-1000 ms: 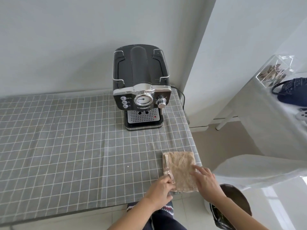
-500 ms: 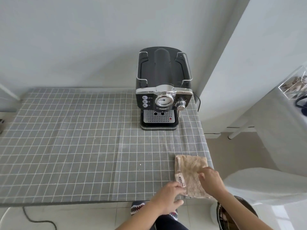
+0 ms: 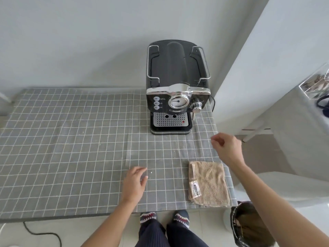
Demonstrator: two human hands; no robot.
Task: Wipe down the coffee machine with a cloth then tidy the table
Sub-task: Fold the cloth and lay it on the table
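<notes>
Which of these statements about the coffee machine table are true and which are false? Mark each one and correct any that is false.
1. The cloth lies flat on the table. True.
2. The right hand grips the cloth. False: it is clear of the cloth and holds nothing.
3. The coffee machine stands at the table's far right. True.
4. The left hand rests on the coffee machine. False: it is over the tablecloth, near the front edge.

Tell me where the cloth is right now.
In the head view the cloth lies folded flat at the near right corner of the table, in front of the coffee machine, with neither hand touching it.
</notes>
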